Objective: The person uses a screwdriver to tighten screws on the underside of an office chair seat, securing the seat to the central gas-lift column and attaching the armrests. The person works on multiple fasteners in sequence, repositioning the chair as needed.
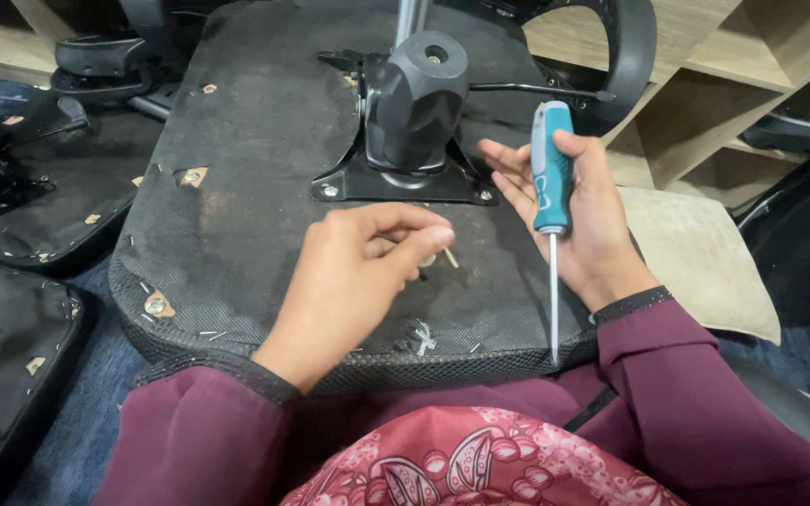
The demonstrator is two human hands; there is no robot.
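An upturned office-chair seat covered in black fabric lies in front of me, with a black metal mechanism plate bolted at its middle. My right hand holds a screwdriver with a teal handle, its shaft pointing down toward me, just right of the plate. My left hand rests on the seat's underside below the plate, fingertips pinched together on something small and pale, maybe a screw; I cannot make it out clearly.
More upturned black chair seats lie on the blue floor at left. Wooden shelving stands at the back right, with a beige cushion beside the seat. Chair bases and armrests sit behind.
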